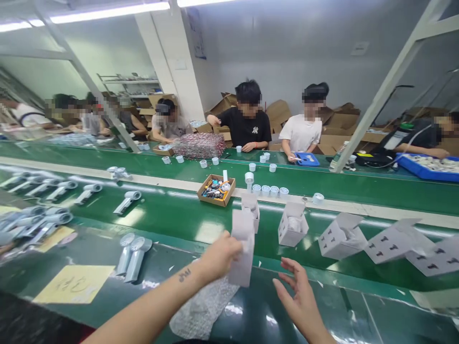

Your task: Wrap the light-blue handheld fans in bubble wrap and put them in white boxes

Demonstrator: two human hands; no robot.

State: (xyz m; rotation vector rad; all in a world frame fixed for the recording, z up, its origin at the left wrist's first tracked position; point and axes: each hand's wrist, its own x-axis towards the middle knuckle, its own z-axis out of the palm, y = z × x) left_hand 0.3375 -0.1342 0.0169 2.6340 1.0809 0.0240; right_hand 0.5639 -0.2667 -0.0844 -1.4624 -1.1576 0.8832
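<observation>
My left hand (pixel 224 255) is closed on the left side of a small white box (pixel 245 258), which stands upright with its lid flap raised. Part of the box is hidden behind my fingers. To the right of it, my right hand (pixel 299 296) is open, thumb and fingers apart, touching nothing. Under my left wrist lies a crumpled bubble wrap bag (pixel 201 310) on the near table. Two pale blue handheld devices (pixel 134 255), shaped like small hair dryers, lie side by side left of my forearm.
Several open white boxes (pixel 292 227) stand on the green belt (pixel 172 205). A cardboard tray of tools (pixel 217 191) sits beyond. More handheld devices (pixel 88 193) line the left, near a yellow paper (pixel 75 284). White round parts (pixel 274 191) and co-workers (pixel 251 122) are across the line.
</observation>
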